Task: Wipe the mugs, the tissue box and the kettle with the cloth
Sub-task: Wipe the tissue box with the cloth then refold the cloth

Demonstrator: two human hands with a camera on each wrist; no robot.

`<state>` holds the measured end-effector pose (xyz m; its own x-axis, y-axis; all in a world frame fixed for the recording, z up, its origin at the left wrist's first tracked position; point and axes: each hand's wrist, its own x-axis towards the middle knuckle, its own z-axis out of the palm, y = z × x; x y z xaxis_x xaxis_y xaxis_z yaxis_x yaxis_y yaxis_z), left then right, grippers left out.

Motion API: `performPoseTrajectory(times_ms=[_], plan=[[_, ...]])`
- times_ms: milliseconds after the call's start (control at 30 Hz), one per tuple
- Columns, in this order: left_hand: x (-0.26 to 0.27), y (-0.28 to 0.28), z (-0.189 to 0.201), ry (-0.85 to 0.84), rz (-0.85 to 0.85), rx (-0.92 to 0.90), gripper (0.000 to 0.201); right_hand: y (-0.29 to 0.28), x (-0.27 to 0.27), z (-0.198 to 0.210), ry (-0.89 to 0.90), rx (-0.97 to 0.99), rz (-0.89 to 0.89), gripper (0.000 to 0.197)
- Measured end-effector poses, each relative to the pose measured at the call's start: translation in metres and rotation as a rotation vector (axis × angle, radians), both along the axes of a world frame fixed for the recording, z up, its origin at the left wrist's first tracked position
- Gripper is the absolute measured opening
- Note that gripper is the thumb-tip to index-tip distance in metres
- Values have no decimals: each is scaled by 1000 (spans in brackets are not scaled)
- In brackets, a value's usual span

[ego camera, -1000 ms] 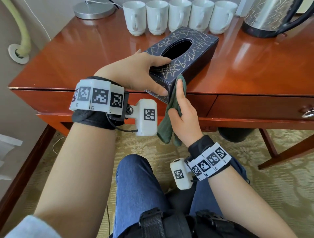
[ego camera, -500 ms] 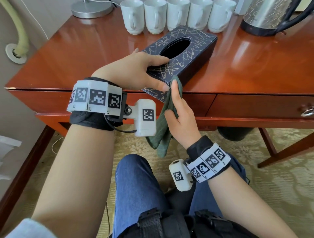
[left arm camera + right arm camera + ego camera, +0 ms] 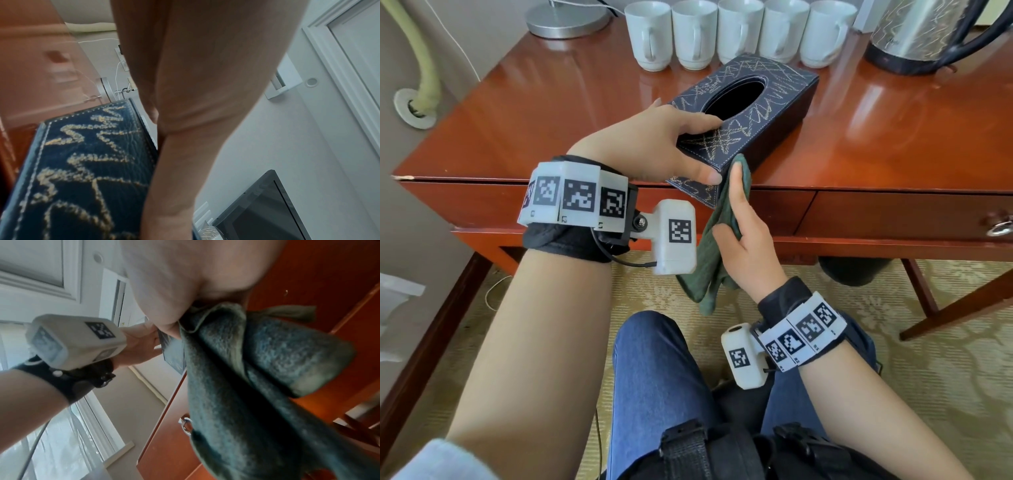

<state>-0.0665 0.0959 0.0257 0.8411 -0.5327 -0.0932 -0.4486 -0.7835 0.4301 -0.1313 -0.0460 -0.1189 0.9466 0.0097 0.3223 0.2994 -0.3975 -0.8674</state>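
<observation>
A dark blue tissue box [image 3: 753, 113] with gold stitching lies askew on the wooden desk [image 3: 551, 113], its near corner over the front edge. My left hand [image 3: 671, 147] grips that near end, thumb on the side and fingers on top; the left wrist view shows the box [image 3: 82, 170] close under the palm. My right hand [image 3: 743, 236] holds a green cloth [image 3: 719, 236] and presses it against the box's near corner with straight fingers; the cloth [image 3: 257, 378] hangs down below. Several white mugs [image 3: 739, 32] stand in a row at the back. The steel kettle [image 3: 917, 34] stands at the back right.
A round metal lamp base [image 3: 568, 17] sits at the desk's back left. A drawer with a ring pull [image 3: 1000, 228] lies under the desk top on the right. My knees in blue jeans [image 3: 661, 377] are below the desk edge, over patterned carpet.
The right hand has slid the cloth slightly along the box's near corner. The left hand keeps its grip on the box, which has barely shifted.
</observation>
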Motion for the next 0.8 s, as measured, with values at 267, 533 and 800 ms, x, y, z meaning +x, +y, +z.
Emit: performPoseTrajectory(times_ms=[267,533,800], plan=[[0,-1,1,9,-6,13,76,-8,-3,-7,-105,-211,-21,72],[-1,-1,-5,-34,-10,-54,77,-21,-7,-19,61,-296,-114,78],[-7,-29,-7,-220,11,66,82,-32,-4,-5,95,109,-169,75]])
